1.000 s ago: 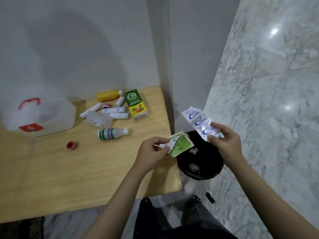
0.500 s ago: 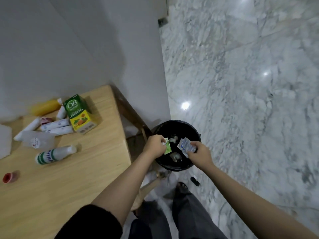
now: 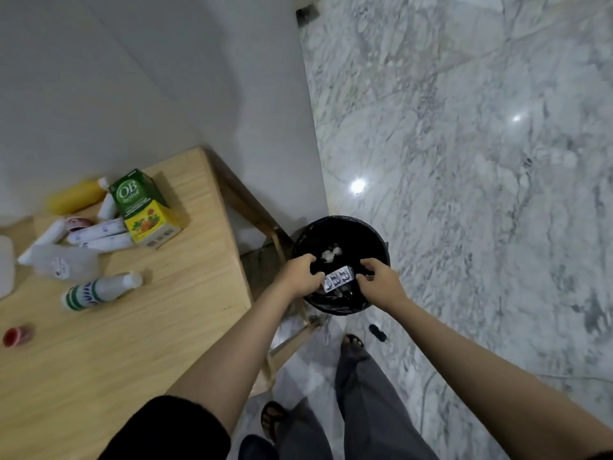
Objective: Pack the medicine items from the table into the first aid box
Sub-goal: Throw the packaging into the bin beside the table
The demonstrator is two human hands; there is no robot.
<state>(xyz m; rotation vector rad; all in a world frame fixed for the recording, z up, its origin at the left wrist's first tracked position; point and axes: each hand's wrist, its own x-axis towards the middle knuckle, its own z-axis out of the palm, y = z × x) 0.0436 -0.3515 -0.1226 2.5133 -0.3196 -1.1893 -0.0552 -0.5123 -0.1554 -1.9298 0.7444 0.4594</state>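
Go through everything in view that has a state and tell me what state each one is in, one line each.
left hand: over the bin, fingers curled, whether it holds anything is hidden
right hand: over the bin, fingers curled
blister strip: between the hands, inside the bin mouth
bin: open, black liner
green and yellow carton: lying flat, closed
green-striped bottle: on its side, capped
red cap: loose on the table

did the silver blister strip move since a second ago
Yes. The blister strip went from the right hand, raised beside the table, down into the black bin.

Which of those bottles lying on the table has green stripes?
The bottle lying alone nearest the table's front edge, white cap pointing right; the others are yellow or plain white.
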